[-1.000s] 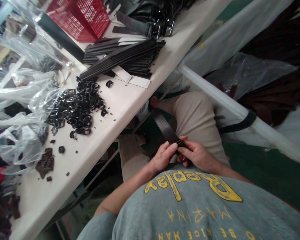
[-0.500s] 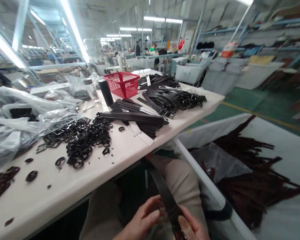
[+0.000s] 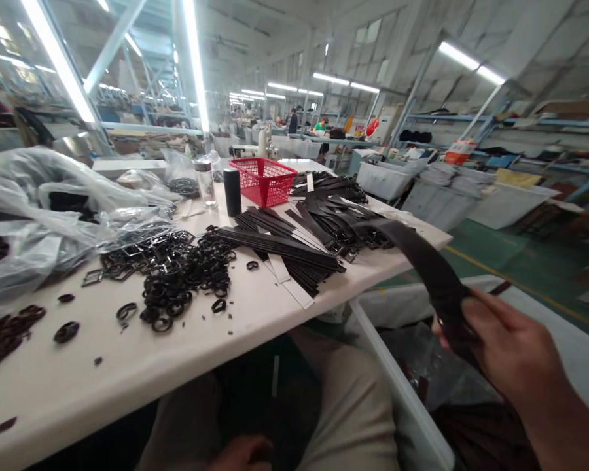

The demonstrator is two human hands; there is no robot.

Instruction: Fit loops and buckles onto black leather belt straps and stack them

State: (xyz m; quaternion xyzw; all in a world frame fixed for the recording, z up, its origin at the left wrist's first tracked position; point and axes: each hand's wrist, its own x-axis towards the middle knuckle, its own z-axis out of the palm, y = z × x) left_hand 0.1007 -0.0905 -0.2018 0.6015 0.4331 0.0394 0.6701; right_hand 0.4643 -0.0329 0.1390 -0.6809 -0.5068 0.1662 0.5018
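Observation:
My right hand [image 3: 508, 340], raised over the white bin at the right, is closed around a dark leather strap [image 3: 422, 255]. The strap arches up and left from it toward the belts with buckles [image 3: 343, 229] on the table. Low between my knees is my left hand [image 3: 245, 453], blurred and partly cut off by the bottom edge; its fingers are hard to make out. Flat black strips [image 3: 285, 245] lie stacked mid-table, beside a heap of black loops [image 3: 186, 281] and metal buckles [image 3: 142, 255].
A red basket [image 3: 262, 183], a black cylinder [image 3: 232, 193] and a glass bottle [image 3: 205, 185] stand behind the strips. Plastic bags [image 3: 73, 216] cover the table's left. The white bin [image 3: 397, 373] holds dark red straps.
My right hand has risen from my lap to the right, carrying the strap. My left hand has come away from it and dropped lower. The view has shifted, so the table appears lower.

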